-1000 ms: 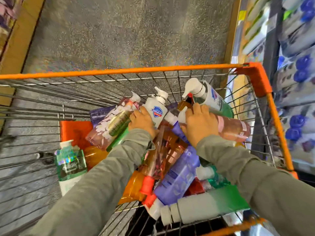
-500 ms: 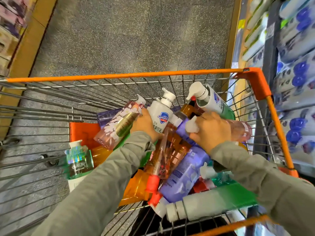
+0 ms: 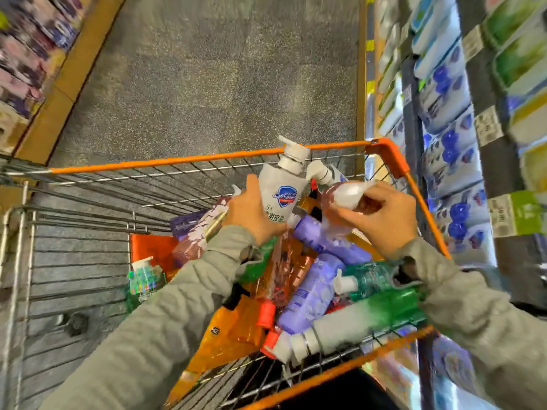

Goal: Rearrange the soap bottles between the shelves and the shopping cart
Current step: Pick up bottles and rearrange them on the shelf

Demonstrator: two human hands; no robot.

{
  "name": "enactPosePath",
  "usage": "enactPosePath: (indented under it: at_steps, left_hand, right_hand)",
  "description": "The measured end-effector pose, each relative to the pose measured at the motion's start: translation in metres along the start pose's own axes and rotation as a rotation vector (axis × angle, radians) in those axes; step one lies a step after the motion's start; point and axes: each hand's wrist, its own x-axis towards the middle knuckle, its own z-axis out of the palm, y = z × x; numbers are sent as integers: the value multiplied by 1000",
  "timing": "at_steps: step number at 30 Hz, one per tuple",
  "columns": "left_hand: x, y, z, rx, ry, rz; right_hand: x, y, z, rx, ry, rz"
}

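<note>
Soap bottles: a heap of them is lying in the shopping cart (image 3: pixel 177 162) under both my grips, and I'm raising two clear of the pile.
Left hand (image 3: pixel 254 217): wrapping round the lower body of the white pump bottle (image 3: pixel 279 199), which is standing upright with its pump head rising above my fingers.
Right hand (image 3: pixel 381 220): closing on a pinkish bottle (image 3: pixel 328 202) at its white top. Blur is hiding exactly how my fingertips are sitting.
Between my grips: the two held bottles are hanging close together, and I can't tell whether they are touching.
Below my palms: a purple bottle (image 3: pixel 310 294), an orange pouch (image 3: pixel 231 329) and a green-and-white bottle (image 3: pixel 364 318) are lying crossed over one another.
Shelves (image 3: pixel 450 128): running along just outside my right hand, stacked with blue-and-white packs.
Step in hand: I'm judging this as the lift-out, ahead of carrying both bottles over to the shelves.
Doing it well: I'm thinking straight up first, so neither base is dragging a neighbour out of the pile.
Right grip: a hold near the top is looking shaky, so sliding down to the body should be steadier.
Watching for: pump heads snagging the cart's wire wall on the way across.
</note>
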Motion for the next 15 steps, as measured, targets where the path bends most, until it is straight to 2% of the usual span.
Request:
enactPosePath:
  at_steps: [4,10,15]
  left_hand:
    - [-15,12,-22,-94,57,79]
    - [-49,25,-58,-102,108,177]
    - [-85,37,-82,-181,147,294]
  right_hand:
    - [-4,-30,-11,199,45,77]
    - [-31,-89,-33,232,115,-73]
    - [-62,-121,-55,330,185,-56]
